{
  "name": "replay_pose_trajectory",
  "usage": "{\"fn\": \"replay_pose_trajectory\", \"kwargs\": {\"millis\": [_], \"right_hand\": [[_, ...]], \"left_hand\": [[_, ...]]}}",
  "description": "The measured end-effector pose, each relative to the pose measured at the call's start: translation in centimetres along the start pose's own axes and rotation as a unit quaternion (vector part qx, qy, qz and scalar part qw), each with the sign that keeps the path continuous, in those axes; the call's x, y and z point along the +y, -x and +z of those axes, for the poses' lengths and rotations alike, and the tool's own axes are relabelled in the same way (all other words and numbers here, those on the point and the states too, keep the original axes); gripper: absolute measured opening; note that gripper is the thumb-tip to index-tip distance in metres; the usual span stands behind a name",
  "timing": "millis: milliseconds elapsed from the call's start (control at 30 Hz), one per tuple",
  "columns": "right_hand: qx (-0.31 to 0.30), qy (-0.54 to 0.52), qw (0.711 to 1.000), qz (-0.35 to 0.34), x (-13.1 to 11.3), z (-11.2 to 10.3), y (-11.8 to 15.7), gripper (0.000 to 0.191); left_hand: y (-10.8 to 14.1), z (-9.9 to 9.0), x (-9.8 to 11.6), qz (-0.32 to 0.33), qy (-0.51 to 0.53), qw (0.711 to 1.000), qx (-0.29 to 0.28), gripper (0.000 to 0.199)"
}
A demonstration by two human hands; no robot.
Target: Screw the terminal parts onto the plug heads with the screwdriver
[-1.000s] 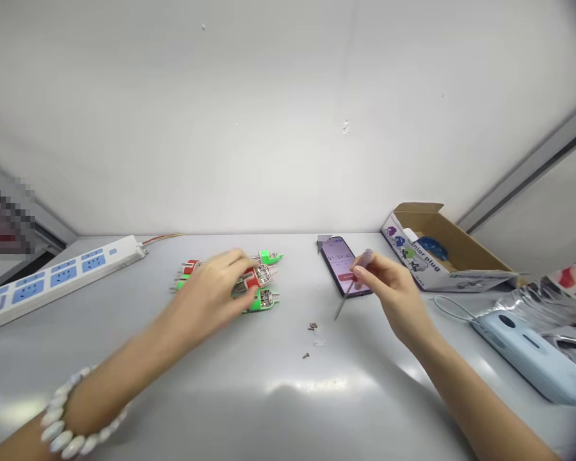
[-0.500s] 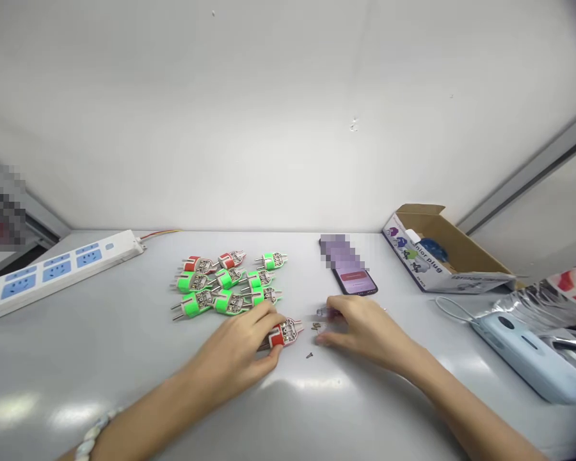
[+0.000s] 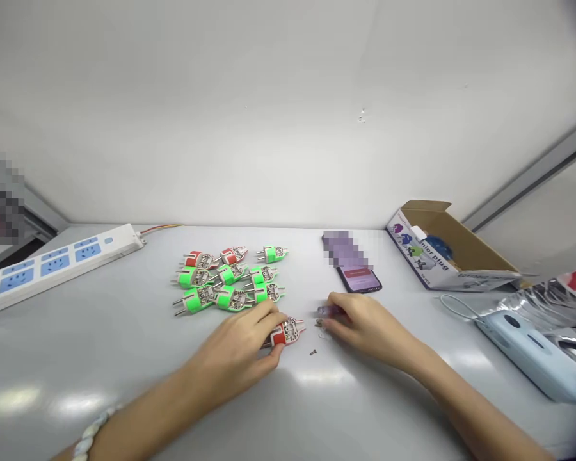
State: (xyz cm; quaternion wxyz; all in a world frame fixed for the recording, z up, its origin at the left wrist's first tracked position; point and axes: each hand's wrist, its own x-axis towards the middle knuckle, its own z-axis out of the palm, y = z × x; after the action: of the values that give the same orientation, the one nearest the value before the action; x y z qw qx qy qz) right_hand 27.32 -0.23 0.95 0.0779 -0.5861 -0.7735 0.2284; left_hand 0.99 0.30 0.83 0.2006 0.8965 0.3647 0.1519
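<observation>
A red plug half (image 3: 284, 332) with its inner parts exposed is gripped by my left hand (image 3: 249, 338), fingers on its far side and thumb on the near side. My right hand (image 3: 360, 320) rests on the table to its right, fingers curled round a clear-and-reddish tool, mostly hidden. Its thumb and fingertips are beside small brass-coloured parts (image 3: 319, 323). Nearer the front lies a single small screw (image 3: 313, 352). Beyond my left hand several open green plugs (image 3: 228, 298) and red plugs (image 3: 233, 255) lie in loose rows, pins mostly toward the left.
At the left is a white power strip (image 3: 57, 264). A phone (image 3: 358, 276) lies beyond my right hand. An open cardboard box (image 3: 441, 272) stands at the right, near a light blue device (image 3: 532, 352) with a cord and clear plastic packaging (image 3: 537, 304).
My right thumb has drawn in toward the fingers, close to the small brass parts. My left hand still holds the red plug half. The view has shifted slightly.
</observation>
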Motion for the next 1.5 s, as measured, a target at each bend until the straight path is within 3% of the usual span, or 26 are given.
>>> {"fn": "replay_pose_trajectory", "kwargs": {"millis": [233,633,833,967,1067,1233,1367,1500], "right_hand": [[-0.051,-0.013,0.997,-0.053,-0.1,-0.7,0.5,0.009],[-0.017,0.144,0.98,-0.137,-0.6,0.5,0.8,0.019],[-0.006,0.166,0.974,-0.151,-0.9,1.0,0.9,0.018],[0.011,0.023,0.99,-0.141,-1.0,0.7,1.1,0.02],[0.044,-0.094,0.984,-0.146,-1.1,1.1,1.1,0.02],[0.117,-0.124,0.97,-0.174,-1.4,2.6,0.9,0.015],[0.126,-0.138,0.965,-0.184,-1.5,3.0,0.8,0.016],[0.116,-0.117,0.962,-0.218,-1.4,2.7,0.8,0.037]], "left_hand": [[-0.1,-0.2,0.2,0.0,-0.006,1.0,0.006,0.026],[0.0,0.1,-0.1,-0.004,-0.016,1.0,0.005,0.024],[-0.1,-0.2,0.1,0.006,-0.021,1.0,0.004,0.022],[-0.1,-0.2,0.1,0.026,-0.024,0.999,0.003,0.024],[-0.1,0.0,0.1,0.043,-0.011,0.999,0.005,0.026],[0.1,0.5,0.1,0.059,0.005,0.998,0.008,0.027],[0.0,0.6,0.1,0.061,0.005,0.998,0.011,0.026],[0.0,0.5,0.3,0.061,0.002,0.998,0.014,0.026]]}}
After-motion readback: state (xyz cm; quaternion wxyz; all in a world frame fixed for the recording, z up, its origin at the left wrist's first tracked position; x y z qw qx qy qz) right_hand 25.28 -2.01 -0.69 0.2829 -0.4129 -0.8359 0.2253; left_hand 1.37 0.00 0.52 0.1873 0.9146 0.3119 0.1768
